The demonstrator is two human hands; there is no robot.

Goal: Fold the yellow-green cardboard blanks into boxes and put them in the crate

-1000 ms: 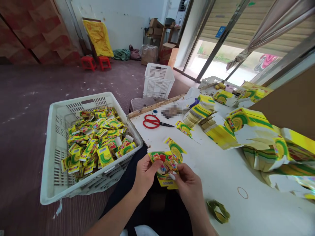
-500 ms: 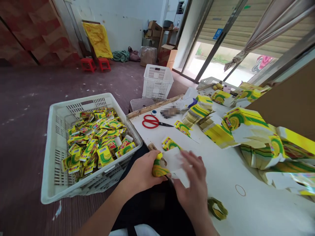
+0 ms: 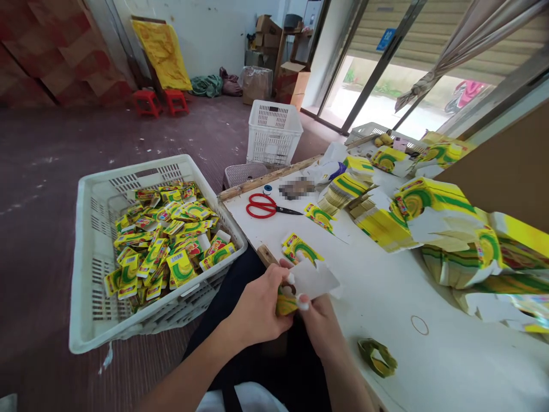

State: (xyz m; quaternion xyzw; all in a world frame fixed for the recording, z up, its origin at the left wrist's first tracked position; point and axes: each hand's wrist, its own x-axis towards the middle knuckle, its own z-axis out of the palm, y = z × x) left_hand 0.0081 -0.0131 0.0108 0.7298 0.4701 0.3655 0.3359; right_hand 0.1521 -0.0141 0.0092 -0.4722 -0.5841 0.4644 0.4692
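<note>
Here, both hands (image 3: 258,306) clasp one yellow-and-white carton (image 3: 312,278); red-handled scissors (image 3: 278,209) lie beyond.

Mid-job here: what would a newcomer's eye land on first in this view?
Probably the white crate heaped with small yellow boxes, left of the table. Next, perhaps, the red-handled scissors lying near the table's left edge. Front and centre, the left hand and right hand hold a partly white carton.
</note>
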